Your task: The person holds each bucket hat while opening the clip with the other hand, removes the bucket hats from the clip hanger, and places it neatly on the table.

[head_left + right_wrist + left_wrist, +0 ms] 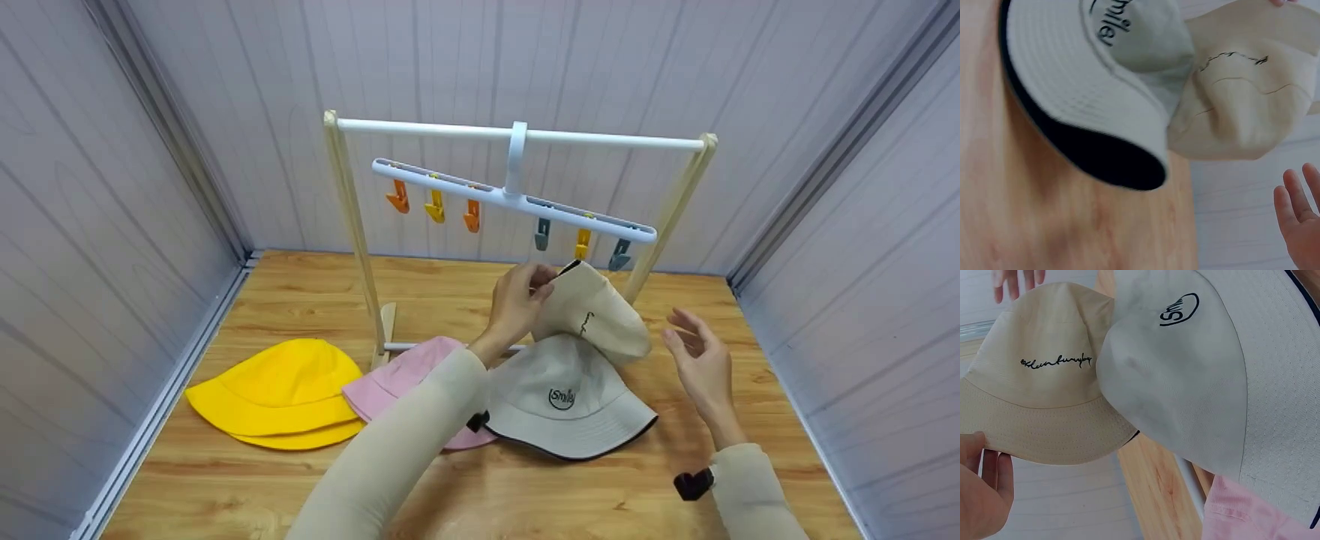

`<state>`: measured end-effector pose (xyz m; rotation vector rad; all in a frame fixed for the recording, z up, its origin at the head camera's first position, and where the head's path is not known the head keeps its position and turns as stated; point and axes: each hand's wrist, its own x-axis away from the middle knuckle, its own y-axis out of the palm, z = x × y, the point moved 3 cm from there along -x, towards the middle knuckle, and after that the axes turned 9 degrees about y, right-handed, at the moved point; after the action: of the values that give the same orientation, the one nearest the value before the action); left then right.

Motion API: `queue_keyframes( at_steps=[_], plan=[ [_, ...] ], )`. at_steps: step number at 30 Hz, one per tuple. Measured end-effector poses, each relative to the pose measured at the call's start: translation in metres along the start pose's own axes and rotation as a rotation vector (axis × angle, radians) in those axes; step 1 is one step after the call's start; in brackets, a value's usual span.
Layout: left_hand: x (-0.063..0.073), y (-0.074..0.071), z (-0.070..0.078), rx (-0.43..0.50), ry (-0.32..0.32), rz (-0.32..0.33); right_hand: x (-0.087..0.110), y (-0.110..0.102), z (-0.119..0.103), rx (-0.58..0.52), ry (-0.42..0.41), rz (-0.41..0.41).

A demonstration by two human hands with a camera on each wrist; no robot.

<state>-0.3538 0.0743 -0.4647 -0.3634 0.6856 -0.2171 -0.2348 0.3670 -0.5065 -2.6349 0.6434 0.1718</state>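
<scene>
A beige bucket hat [592, 311] with dark script on its crown is held up by my left hand [519, 300], which pinches its brim between thumb and fingers, as the left wrist view also shows at the hat's brim [1050, 439]. The hat hangs tilted, crown toward the right, below a yellow clip [583, 244] and a grey clip [619, 255]. My right hand [701, 364] stands apart to the right of the hat, fingers loosely spread and holding nothing. Just below the beige hat lies a light grey bucket hat [562, 390] with a black edge and "Smile" print.
A white clip hanger [512, 199] hangs slanted from a rack's white rod [427, 130], with several orange, yellow and grey clips. A pink hat [405, 375] lies partly behind the left forearm. Stacked yellow hats [285, 382] lie at left. Walls enclose the wooden table [262, 495].
</scene>
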Motion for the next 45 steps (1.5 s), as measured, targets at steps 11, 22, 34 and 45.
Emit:
queue_keyframes(
  at_steps=[11, 22, 34, 45],
  plan=[
    [0.003, 0.001, 0.001, -0.048, -0.055, 0.036, 0.002, 0.012, 0.019, -0.028, 0.014, -0.118],
    [0.003, 0.002, 0.0, -0.047, -0.073, 0.044, -0.008, 0.028, 0.053, 0.035, 0.131, -0.183],
    [0.002, 0.001, -0.002, -0.052, -0.062, 0.067, -0.02, 0.045, 0.061, 0.076, 0.163, -0.191],
    [0.001, -0.002, -0.006, -0.095, -0.1, 0.119, -0.045, 0.057, 0.062, 0.129, 0.172, -0.234]
  ],
)
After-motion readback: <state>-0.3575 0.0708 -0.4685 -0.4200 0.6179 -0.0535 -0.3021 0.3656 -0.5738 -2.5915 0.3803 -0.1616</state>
